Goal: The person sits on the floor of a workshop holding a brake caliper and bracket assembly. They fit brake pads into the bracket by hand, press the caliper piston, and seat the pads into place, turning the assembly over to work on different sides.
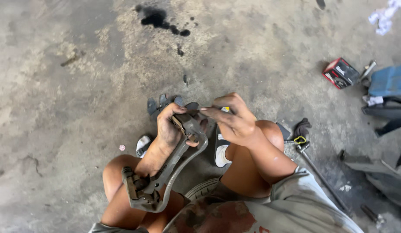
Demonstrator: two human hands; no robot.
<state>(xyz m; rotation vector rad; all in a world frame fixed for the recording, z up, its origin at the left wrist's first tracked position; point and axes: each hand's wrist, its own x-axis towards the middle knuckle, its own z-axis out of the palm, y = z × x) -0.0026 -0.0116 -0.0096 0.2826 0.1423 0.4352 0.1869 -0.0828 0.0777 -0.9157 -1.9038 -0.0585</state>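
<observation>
I sit low over a concrete floor with my bare knees drawn up. My left hand (169, 129) grips the upper end of a long, greasy grey metal bracket (166, 177), which slants down across my left thigh to a chunky rusty end. My right hand (233, 120) pinches at the top of the bracket with thumb and fingertips, and a small yellow thing shows behind the fingers. Whether that hand holds a separate small part is hidden by the fingers.
A dark glove (166, 103) lies on the floor beyond my hands. A long metal bar with a yellow-tipped end (314, 166) lies to the right, near a dark rag (302, 127). A red and black box (340, 73), blue item (390, 80) and oil stain (159, 19) lie farther off.
</observation>
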